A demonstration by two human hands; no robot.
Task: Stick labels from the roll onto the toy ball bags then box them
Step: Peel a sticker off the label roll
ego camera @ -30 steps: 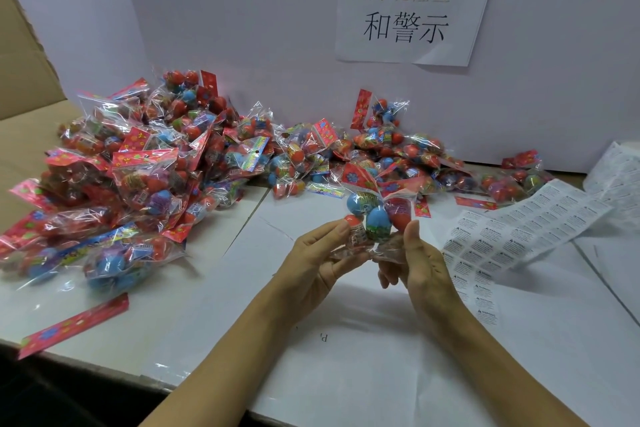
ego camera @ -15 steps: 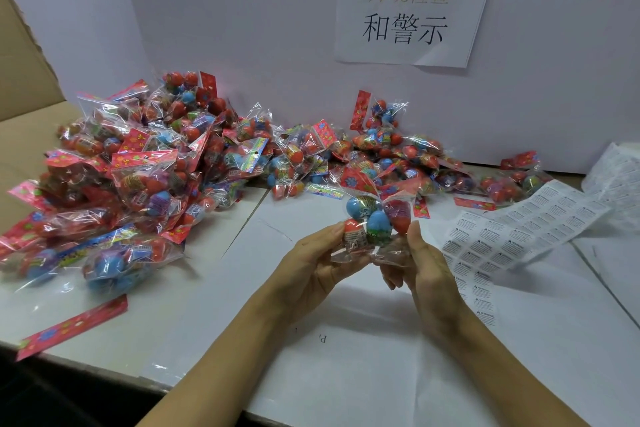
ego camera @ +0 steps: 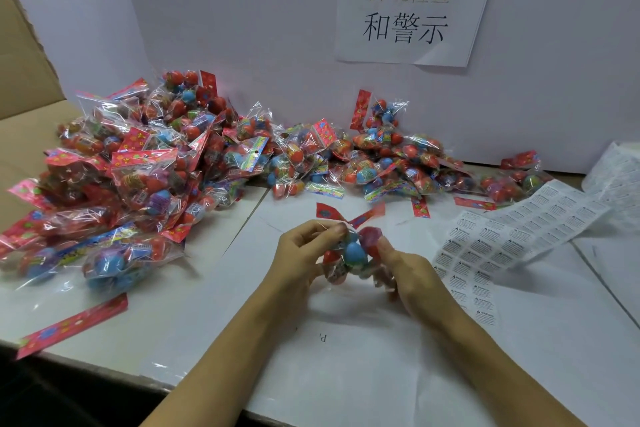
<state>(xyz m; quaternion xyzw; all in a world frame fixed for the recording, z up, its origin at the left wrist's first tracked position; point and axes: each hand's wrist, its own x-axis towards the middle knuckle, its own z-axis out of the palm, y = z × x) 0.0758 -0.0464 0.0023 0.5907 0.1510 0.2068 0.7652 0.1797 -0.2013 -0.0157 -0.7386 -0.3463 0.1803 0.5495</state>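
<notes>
Two bare hands meet over a white table (ego camera: 519, 340), both gripping one clear toy ball bag (ego camera: 348, 255) held just above the surface. The left hand (ego camera: 304, 253) pinches the bag's upper edge between thumb and fingertips, close under its red header card (ego camera: 329, 211); the right hand (ego camera: 408, 274) curls round the bag's right side, thumb pressed to a reddish ball inside. A blue ball shows between the two hands. Beyond and to the left of the left hand, a heap of bagged balls (ego camera: 145, 177) spreads along the table to the white wall. Just right of the right hand lies a sheet of small printed labels (ego camera: 502, 243), running back toward the label roll (ego camera: 616, 173). A paper sign (ego camera: 408, 7) with Chinese characters hangs on the wall above.
</notes>
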